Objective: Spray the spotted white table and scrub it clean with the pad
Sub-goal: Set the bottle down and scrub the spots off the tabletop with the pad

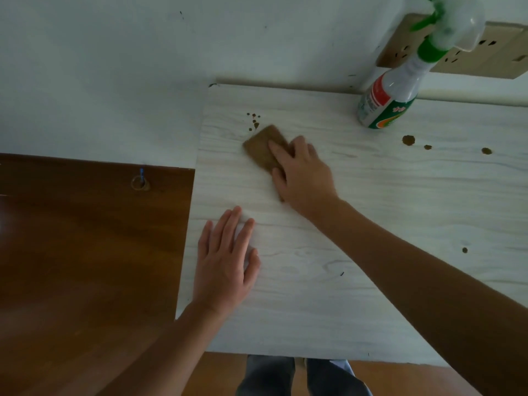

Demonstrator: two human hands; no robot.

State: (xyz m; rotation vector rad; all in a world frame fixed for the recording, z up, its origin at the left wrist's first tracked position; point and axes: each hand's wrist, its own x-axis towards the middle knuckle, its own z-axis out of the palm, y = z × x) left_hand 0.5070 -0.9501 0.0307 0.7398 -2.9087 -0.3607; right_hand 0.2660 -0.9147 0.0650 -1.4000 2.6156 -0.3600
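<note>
Head view showed the pad [261, 147] flat on the desk [314, 281] near its far left corner, just below some brown spots [253, 121]. The right grip [303, 175] held it, index along the top, other fingers bent over its edge. The left grip [225, 261] lay flat on the desk, holding nothing. The pad looked light, thin and pliant; pressing broadly from above should have stopped it buckling or skidding

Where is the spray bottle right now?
In the head view the spray bottle stands at the back of the white table, against the wall in front of the sockets, right of the right hand on the pad.
</note>
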